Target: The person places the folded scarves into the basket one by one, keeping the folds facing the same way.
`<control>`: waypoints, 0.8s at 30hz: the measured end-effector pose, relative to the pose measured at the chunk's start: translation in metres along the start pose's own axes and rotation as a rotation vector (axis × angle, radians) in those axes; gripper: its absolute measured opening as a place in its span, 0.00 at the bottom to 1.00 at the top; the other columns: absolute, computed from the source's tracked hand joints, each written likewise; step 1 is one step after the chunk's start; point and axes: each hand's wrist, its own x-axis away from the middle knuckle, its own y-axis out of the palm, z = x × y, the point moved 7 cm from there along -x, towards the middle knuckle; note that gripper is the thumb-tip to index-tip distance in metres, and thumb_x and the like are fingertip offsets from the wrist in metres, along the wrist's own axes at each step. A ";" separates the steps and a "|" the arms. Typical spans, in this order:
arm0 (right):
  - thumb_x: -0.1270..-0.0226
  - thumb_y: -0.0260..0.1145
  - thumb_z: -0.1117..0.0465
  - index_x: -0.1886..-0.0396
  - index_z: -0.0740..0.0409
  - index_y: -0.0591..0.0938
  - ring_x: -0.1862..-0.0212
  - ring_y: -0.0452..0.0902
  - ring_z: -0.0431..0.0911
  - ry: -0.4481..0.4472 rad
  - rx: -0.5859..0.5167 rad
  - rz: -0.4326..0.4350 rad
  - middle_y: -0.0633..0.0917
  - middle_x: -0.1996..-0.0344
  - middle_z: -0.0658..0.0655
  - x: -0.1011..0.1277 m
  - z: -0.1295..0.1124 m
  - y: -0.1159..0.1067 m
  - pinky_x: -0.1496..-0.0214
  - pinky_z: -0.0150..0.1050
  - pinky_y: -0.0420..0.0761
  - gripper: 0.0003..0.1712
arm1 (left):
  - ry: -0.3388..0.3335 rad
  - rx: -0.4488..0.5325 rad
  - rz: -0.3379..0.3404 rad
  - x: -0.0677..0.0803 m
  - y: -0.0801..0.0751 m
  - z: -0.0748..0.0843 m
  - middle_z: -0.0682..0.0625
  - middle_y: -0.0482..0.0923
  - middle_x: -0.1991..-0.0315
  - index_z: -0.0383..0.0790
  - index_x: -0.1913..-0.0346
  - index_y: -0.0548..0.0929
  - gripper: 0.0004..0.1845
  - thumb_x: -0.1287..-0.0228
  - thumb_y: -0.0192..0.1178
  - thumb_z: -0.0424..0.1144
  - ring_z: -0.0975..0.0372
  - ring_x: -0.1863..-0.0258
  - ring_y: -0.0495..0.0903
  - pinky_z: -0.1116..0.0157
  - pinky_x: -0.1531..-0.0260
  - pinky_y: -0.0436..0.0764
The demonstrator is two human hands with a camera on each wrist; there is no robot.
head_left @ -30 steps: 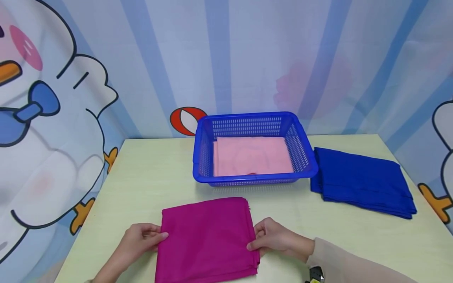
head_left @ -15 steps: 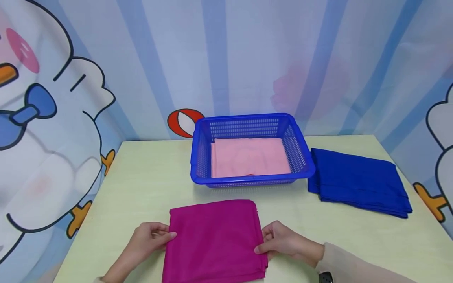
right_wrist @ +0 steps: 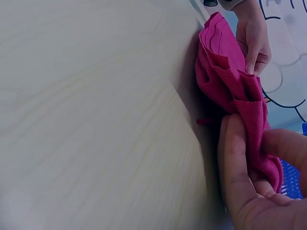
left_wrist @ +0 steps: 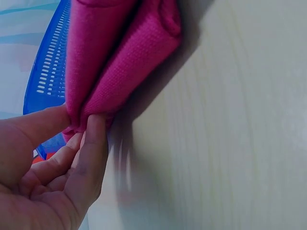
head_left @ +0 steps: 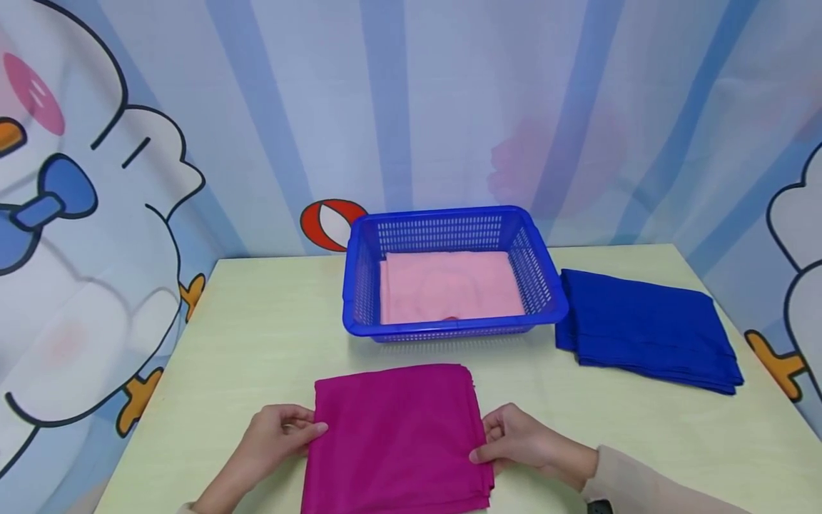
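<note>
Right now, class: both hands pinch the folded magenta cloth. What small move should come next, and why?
Probably lift the magenta cloth slightly off the table: the left hand and right hand already pinch opposite edges, and the blue basket ahead holds only a flat pink cloth.

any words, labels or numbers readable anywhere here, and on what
None: no readable text on the magenta cloth, blue basket, pink cloth, blue cloth or table.
The backdrop shows only cartoon drawings and stripes, no lettering.
</note>
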 end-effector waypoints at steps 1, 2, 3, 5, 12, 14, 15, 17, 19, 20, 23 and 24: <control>0.41 0.72 0.73 0.71 0.66 0.81 0.76 0.79 0.39 0.000 0.001 0.002 0.73 0.86 0.47 0.001 0.000 -0.001 0.73 0.32 0.84 0.06 | -0.004 -0.004 0.002 -0.001 0.001 0.000 0.46 0.85 0.69 0.26 0.57 0.83 0.19 0.42 0.74 0.40 0.57 0.71 0.85 0.62 0.71 0.87; 0.41 0.72 0.73 0.72 0.65 0.81 0.77 0.79 0.38 -0.002 -0.001 0.001 0.71 0.86 0.47 0.001 0.000 -0.001 0.73 0.32 0.84 0.06 | -0.008 -0.010 0.005 -0.001 0.001 0.000 0.46 0.85 0.69 0.26 0.58 0.84 0.20 0.42 0.74 0.41 0.57 0.71 0.85 0.62 0.71 0.87; 0.41 0.72 0.73 0.72 0.65 0.81 0.77 0.78 0.38 -0.002 -0.002 0.001 0.70 0.87 0.46 0.002 0.000 -0.001 0.73 0.32 0.84 0.06 | -0.010 -0.013 0.007 -0.002 0.002 0.000 0.46 0.85 0.69 0.26 0.58 0.84 0.20 0.42 0.74 0.41 0.57 0.71 0.85 0.61 0.71 0.87; 0.41 0.72 0.73 0.71 0.66 0.81 0.77 0.79 0.38 0.000 -0.002 0.004 0.72 0.86 0.47 0.003 -0.001 -0.002 0.73 0.32 0.84 0.06 | -0.012 -0.012 0.010 -0.003 0.003 0.000 0.46 0.85 0.69 0.27 0.58 0.84 0.19 0.42 0.74 0.41 0.57 0.71 0.85 0.62 0.71 0.87; 0.42 0.72 0.72 0.70 0.68 0.82 0.76 0.80 0.39 0.006 0.018 0.020 0.79 0.84 0.50 0.007 -0.001 -0.005 0.74 0.30 0.82 0.05 | 0.037 0.012 -0.026 -0.002 0.010 0.004 0.45 0.86 0.69 0.25 0.59 0.84 0.18 0.41 0.73 0.39 0.57 0.71 0.86 0.62 0.72 0.87; 0.42 0.72 0.72 0.69 0.68 0.83 0.76 0.80 0.39 0.004 0.025 0.023 0.80 0.83 0.50 0.008 -0.001 -0.006 0.74 0.30 0.82 0.05 | 0.059 0.012 -0.036 -0.003 0.011 0.006 0.45 0.86 0.69 0.25 0.59 0.84 0.18 0.40 0.73 0.40 0.57 0.71 0.86 0.62 0.72 0.87; 0.42 0.72 0.72 0.69 0.68 0.83 0.76 0.81 0.39 0.004 0.030 0.026 0.80 0.83 0.51 0.008 -0.001 -0.006 0.74 0.30 0.83 0.05 | 0.068 0.010 -0.038 -0.002 0.012 0.007 0.45 0.86 0.69 0.25 0.59 0.84 0.18 0.40 0.72 0.40 0.57 0.71 0.86 0.62 0.72 0.86; 0.42 0.72 0.72 0.68 0.68 0.83 0.75 0.81 0.39 0.005 0.036 0.032 0.80 0.83 0.51 0.009 -0.002 -0.008 0.74 0.31 0.83 0.05 | 0.083 0.008 -0.038 -0.003 0.013 0.009 0.45 0.86 0.69 0.25 0.59 0.84 0.18 0.40 0.72 0.40 0.57 0.71 0.85 0.63 0.72 0.86; 0.42 0.72 0.72 0.69 0.67 0.82 0.75 0.80 0.39 0.008 0.043 0.042 0.80 0.83 0.50 0.010 -0.001 -0.010 0.73 0.31 0.83 0.05 | 0.096 0.013 -0.042 -0.003 0.014 0.010 0.45 0.86 0.69 0.24 0.58 0.83 0.18 0.40 0.72 0.39 0.57 0.71 0.85 0.64 0.72 0.86; 0.42 0.72 0.72 0.69 0.67 0.82 0.76 0.80 0.39 0.010 0.045 0.045 0.79 0.83 0.50 0.010 -0.001 -0.010 0.74 0.31 0.83 0.05 | 0.100 0.018 -0.045 -0.003 0.015 0.010 0.45 0.86 0.69 0.24 0.58 0.83 0.18 0.40 0.72 0.39 0.57 0.71 0.85 0.64 0.72 0.86; 0.42 0.72 0.72 0.69 0.66 0.82 0.76 0.78 0.38 0.012 0.047 0.049 0.77 0.84 0.49 0.012 -0.001 -0.013 0.74 0.30 0.82 0.05 | 0.111 0.033 -0.055 -0.003 0.018 0.012 0.44 0.86 0.69 0.24 0.58 0.83 0.18 0.39 0.72 0.38 0.57 0.71 0.85 0.64 0.72 0.86; 0.42 0.72 0.72 0.69 0.66 0.82 0.76 0.78 0.38 0.011 0.046 0.048 0.77 0.84 0.48 0.013 -0.001 -0.014 0.74 0.30 0.82 0.05 | 0.114 0.037 -0.059 -0.003 0.019 0.013 0.44 0.86 0.69 0.24 0.58 0.83 0.18 0.39 0.72 0.38 0.57 0.71 0.85 0.64 0.72 0.86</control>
